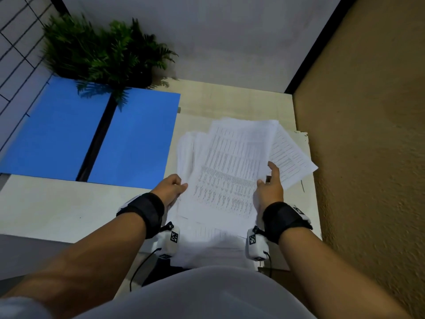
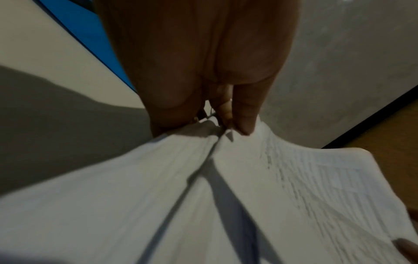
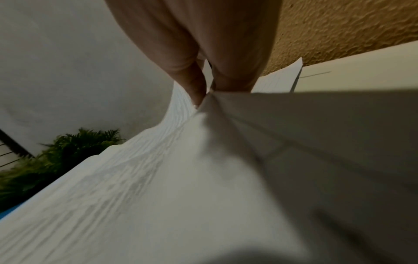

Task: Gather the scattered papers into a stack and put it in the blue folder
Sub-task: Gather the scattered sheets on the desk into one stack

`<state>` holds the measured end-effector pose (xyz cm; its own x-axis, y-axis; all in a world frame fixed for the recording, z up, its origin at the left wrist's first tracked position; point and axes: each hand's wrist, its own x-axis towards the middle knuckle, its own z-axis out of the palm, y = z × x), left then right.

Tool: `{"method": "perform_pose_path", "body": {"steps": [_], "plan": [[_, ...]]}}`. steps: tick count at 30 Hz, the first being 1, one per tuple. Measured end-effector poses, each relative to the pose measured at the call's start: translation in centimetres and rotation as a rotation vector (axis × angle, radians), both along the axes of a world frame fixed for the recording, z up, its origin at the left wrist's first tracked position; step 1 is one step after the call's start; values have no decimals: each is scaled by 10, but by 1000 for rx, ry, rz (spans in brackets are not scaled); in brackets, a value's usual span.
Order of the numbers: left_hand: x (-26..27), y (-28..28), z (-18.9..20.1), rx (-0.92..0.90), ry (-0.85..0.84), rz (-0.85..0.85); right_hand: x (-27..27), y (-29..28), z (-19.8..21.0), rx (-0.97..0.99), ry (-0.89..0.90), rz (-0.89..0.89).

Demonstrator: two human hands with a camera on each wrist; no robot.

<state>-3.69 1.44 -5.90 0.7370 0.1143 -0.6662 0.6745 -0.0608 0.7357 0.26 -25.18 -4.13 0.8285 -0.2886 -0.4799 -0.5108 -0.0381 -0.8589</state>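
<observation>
Right now my left hand (image 1: 172, 188) pinches the near-left edge of the papers (image 1: 230, 171), thumb on top and fingers underneath; the left wrist view shows my fingertips (image 2: 245, 125) closed on the sheets where they crease. My right hand (image 1: 270, 187) grips the opposite edge at about 3 o'clock from the pile's middle, thumb pressing on the printed top sheet, while the index finger sticks out straight over a loose sheet (image 1: 292, 157). That sheet fans out from under the pile toward 2 o'clock and lies flat on the table (image 1: 57, 203). The gathered papers are uneven, their far corners splayed, and they sit between my two hands, lifted slightly at the near edge; how far off the surface I cannot tell.

The blue folder (image 1: 92, 132) lies open and flat at 10 o'clock from the papers, its dark spine running down the middle, its right flap just beside the pile. A green fern (image 1: 103, 51) stands at the folder's far edge, fronds overhanging it. A textured tan wall (image 1: 368, 134) runs along the table at 3 o'clock.
</observation>
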Motion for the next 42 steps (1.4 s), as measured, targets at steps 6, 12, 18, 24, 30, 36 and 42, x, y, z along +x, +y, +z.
{"method": "perform_pose_path", "body": {"steps": [6, 12, 18, 24, 30, 36, 42], "plan": [[-4, -1, -2, -59, 56, 28, 2, 10, -12, -96, -32, -21], [0, -10, 2, 0, -21, 65, 7, -5, -16, -6, 41, -15], [4, -8, -10, 117, -22, -43, -6, 8, -16, -199, 33, 22], [1, -9, -19, 49, -4, -32, 19, -32, -8, -337, 353, -352], [3, -9, -35, 93, 19, 50, 31, -40, 15, -152, 205, -363], [7, -13, -31, 66, 30, 100, 36, -53, 109, -352, -441, -411], [10, -20, -10, 115, -8, -13, 44, -61, 162, -343, -644, -340]]}}
